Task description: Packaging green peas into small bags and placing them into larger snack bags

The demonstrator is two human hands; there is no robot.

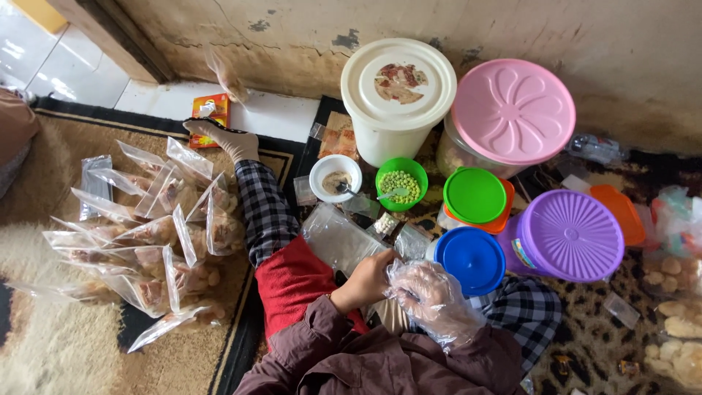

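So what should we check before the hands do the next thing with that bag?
1. Glove on: ok. The right hand wears a loose clear plastic glove; the left hand is bare.
2. Bag in hand: ok. Both hands meet at the clear plastic bag on the lap.
3. Bag mouth open: cannot tell, the hands hide it.
4. Green peas ready: ok. The green bowl is uncovered, with a spoon in it.
5. White bowl ready: ok, uncovered, with a spoon in it.
6. Room for the finished bag: ok. The pile of filled bags lies on the rug beside the outstretched leg.
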